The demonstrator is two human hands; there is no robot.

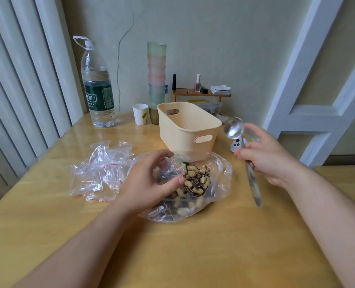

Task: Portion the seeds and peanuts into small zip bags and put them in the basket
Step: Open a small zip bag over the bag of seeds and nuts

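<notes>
Clear plastic zip bags (101, 173) lie heaped at table left. Left hand (149, 179) pinches 1 small zip bag (172, 171) over the big bag of seeds and peanuts (195, 181) at centre. Cream basket (188, 129) stands just behind. Right hand (268, 156) grips a metal spoon (234, 127), bowl raised.

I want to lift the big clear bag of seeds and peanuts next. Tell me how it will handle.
The big clear bag looks thin and crinkled, so it will probably sag and flop. Its mouth gapes open, so the seeds and peanuts could spill if tipped. The full heap suggests it may be fairly heavy for such film.
</notes>
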